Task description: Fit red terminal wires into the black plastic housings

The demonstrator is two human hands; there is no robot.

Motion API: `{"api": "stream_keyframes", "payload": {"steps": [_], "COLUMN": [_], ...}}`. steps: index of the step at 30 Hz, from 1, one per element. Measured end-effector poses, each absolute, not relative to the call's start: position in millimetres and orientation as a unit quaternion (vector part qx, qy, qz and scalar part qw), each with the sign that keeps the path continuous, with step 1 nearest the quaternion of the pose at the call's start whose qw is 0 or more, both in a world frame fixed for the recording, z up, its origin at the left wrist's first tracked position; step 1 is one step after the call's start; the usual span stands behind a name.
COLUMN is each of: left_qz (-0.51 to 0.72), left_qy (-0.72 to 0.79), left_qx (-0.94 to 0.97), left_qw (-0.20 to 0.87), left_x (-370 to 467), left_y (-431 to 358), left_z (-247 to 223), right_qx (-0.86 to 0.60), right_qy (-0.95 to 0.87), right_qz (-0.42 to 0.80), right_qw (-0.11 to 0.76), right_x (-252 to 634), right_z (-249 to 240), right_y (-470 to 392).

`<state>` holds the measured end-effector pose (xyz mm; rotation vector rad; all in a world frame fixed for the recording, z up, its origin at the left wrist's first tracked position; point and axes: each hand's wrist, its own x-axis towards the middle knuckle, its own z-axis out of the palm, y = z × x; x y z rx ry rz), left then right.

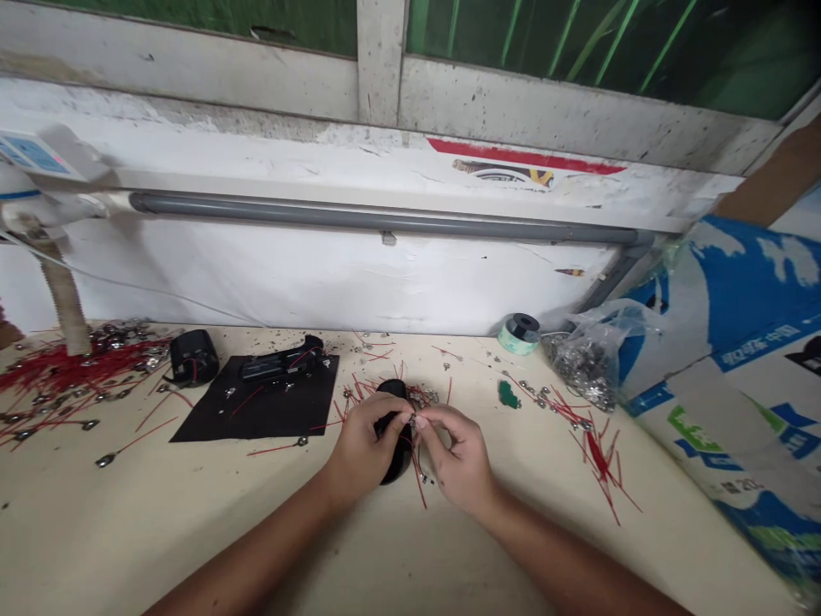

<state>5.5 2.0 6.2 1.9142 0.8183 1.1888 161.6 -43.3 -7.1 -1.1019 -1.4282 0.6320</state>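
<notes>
My left hand [372, 436] and my right hand [452, 449] meet in the middle of the table, fingertips nearly touching. Thumb and forefinger of each are pinched together on a small metal part [413, 421], mostly covered by the fingers. Directly below lies a black plastic housing [398, 462], partly hidden by my left hand. A thin dark wire [420, 466] hangs beside it near my right hand. Just beyond the fingers is a little heap of metal pieces with red wires [427, 396].
Left of my hands, a black mat [282, 415] bears another black housing [282, 361]; a further black housing [194, 359] stands beside it. Red-wired metal parts [96, 364] pile up far left. At right are a tape roll [518, 338], a bag of metal parts [583, 364] and a blue-white box [737, 342].
</notes>
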Motion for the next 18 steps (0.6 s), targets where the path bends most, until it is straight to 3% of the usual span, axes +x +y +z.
{"api": "stream_keyframes", "payload": {"steps": [18], "left_qz": [0.452], "left_qy": [0.289], "left_qx": [0.771], "left_qw": [0.344], "left_x": [4.7], "left_y": [7.3], "left_z": [7.9], "right_qx": [-0.469], "right_qy": [-0.608], "right_qz": [0.28], "right_qw": [0.576], "right_x": [161.8], "right_z": [-4.9], "right_y": [-44.4]}}
